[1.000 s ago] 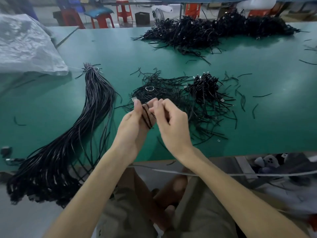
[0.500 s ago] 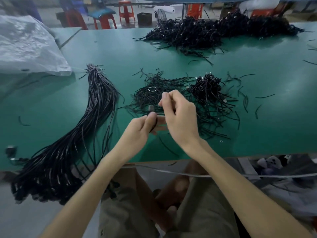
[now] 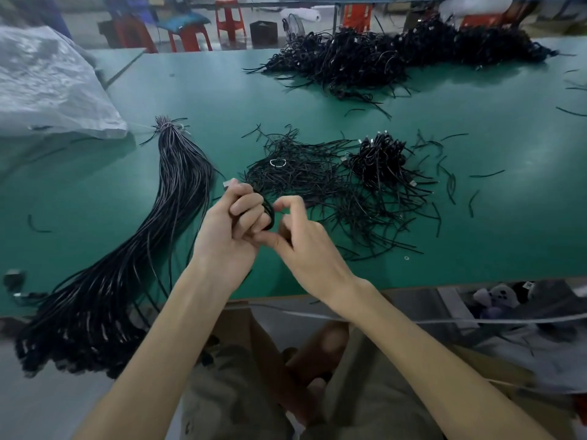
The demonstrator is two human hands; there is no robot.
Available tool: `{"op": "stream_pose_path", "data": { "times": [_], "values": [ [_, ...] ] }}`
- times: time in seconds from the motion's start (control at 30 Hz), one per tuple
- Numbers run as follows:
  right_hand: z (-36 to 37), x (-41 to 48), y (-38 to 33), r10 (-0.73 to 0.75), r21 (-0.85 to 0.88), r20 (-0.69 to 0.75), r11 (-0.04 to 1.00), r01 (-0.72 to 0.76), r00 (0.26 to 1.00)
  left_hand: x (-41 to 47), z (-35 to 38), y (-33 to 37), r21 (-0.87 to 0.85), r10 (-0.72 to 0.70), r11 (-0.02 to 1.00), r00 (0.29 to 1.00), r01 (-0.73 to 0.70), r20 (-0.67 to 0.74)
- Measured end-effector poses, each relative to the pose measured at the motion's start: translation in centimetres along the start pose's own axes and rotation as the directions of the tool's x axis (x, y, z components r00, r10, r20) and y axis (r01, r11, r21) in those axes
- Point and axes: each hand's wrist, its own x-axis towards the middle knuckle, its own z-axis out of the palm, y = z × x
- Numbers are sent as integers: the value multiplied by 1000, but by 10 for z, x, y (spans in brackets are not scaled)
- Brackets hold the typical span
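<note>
A coiled black cable (image 3: 269, 211) is gripped by the curled left hand (image 3: 230, 231) at frame centre; its loop is pinched by the right hand (image 3: 301, 241).

White bag (image 3: 54, 87) far left; red stools (image 3: 229, 17) behind table (image 3: 203, 90); plush toy (image 3: 498, 298) btm right.

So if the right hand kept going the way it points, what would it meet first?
Probably the coiled black cable gripped in the left hand. The right hand points left at it and is nearly touching, though depth is hard to judge.
</note>
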Motion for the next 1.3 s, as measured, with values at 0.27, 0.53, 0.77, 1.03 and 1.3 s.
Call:
{"op": "stream_pose_path", "data": {
  "times": [0.27,0.53,0.77,1.03,1.3],
  "values": [
    [-8,3,-1,163,306,234,923,-231,959,-3,-16,-13,419,22,905,993,-69,118],
    [-7,-7,10,150,219,188,957,-190,971,-16,-27,17,827,-183,562,971,-28,157],
    [-9,-2,9,52,30,100,998,-55,994,-22,-27,12,994,273,33,957,-108,95],
    [-14,-7,0,-100,-407,244,892,196,964,-17,-39,8,978,254,203,967,-47,-6],
    [-12,-7,4,-187,-592,308,730,342,933,-10,-28,24,898,-181,-411,980,-157,88]
  ]
}}
